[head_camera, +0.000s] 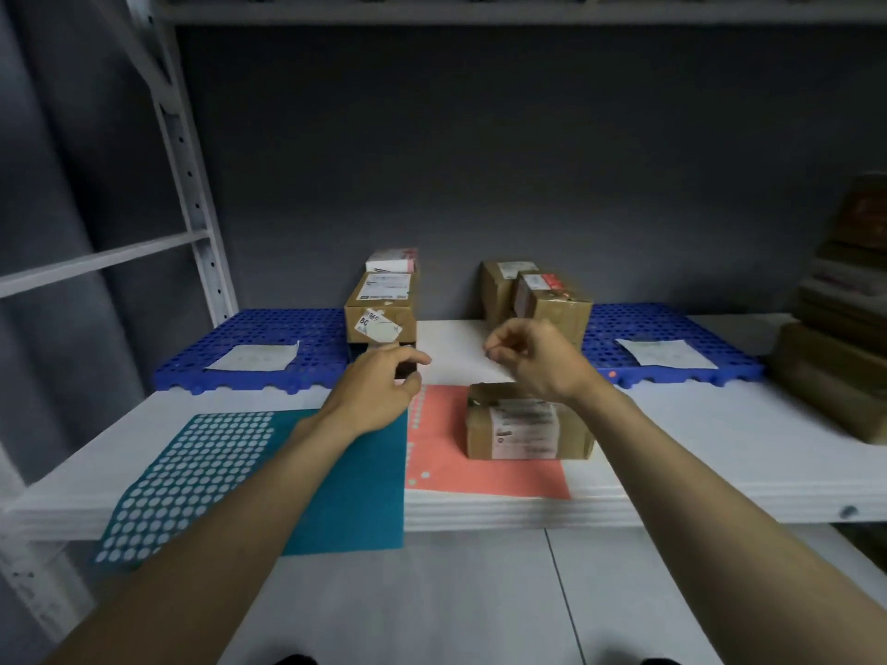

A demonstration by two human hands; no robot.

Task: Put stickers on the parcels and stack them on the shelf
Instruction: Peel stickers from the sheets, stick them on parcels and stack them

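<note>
The left hand (384, 391) reached forward with curled fingers at a small dark thing under the left stack of parcels (381, 304); whether it gripped it I could not tell. The right hand (533, 362) hovered with thumb and forefinger pinched together, probably around a sticker, but this was too small to see.

Just below the right hand one parcel (525, 424) lay on the pink sticker sheet (446, 467), I think for easy labelling. Under the left forearm was the teal sticker sheet (249, 472), with many stickers already gone.

Beyond the hands I counted three boxes in the left stack and two parcels (537, 295) behind the right hand. Outside each hand lay one blue mat (269, 348), so two mats, each carrying one paper. More cartons (845, 338) stood far right of the right hand, too blurred to count.
</note>
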